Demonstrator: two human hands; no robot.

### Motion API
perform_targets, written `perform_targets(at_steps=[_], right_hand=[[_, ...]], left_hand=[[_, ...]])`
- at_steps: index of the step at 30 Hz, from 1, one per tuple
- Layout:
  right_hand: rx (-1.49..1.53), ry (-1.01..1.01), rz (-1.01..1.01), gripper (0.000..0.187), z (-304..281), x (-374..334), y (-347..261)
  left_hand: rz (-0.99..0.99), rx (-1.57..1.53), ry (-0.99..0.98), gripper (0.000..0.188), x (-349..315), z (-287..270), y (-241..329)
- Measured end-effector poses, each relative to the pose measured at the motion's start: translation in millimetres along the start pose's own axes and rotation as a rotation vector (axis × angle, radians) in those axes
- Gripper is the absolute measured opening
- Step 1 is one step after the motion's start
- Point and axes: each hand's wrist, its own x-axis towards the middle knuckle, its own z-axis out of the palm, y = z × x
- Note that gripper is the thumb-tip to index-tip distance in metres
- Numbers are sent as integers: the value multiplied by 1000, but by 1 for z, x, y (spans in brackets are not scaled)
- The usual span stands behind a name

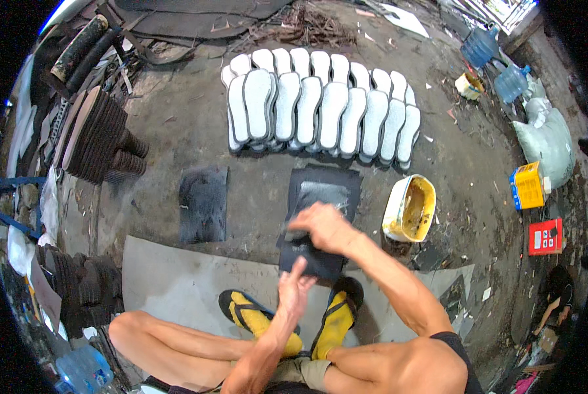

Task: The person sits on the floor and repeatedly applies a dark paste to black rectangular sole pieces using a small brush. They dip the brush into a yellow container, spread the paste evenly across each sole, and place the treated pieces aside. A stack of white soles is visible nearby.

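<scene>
Fingers of the right hand (323, 226) clamp a brush on the black sheet (321, 220); left hand (295, 287) fingers spread, steadying its edge

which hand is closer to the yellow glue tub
Right. The right hand presses on the dark sheet just left of the yellow tub; the left hand sits lower, farther from it.

Packages on the floor, right side of the view. A boxy yellow carton (529, 186) with a blue edge and a white end lies just below a pale stuffed sack (551, 141). Below the carton, apart from it, lies a flat red pack (545, 237) with white label patches. At the upper right stand two blue plastic water jugs (496, 62), side by side, near the sack.
</scene>
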Motion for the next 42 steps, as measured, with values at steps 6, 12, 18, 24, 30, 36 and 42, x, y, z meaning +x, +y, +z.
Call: perform_targets(at_steps=[6,12,18,24,30,36,42], right_hand=[[-79,324,112,51,-20,-15,35],[-42,384,254,49,3,-91,24],[-79,425,321,40,-26,-24,92],[-78,248,305,51,41,-86,-2],[193,219,372,46,10,-100,-63],[-79,212,354,40,-6,1,-25],[-152,388,233,41,-16,9,-2]], left_hand=[[72,142,147,40,22,-9,-33],[258,277,41,27,22,-9,-35],[546,590,171,36,36,45,-23],[701,742,121,41,21,29,-10],[672,703,33,47,35,-3,21],[814,917,68,38,30,0,5],[667,830,47,37,37,35,15]])
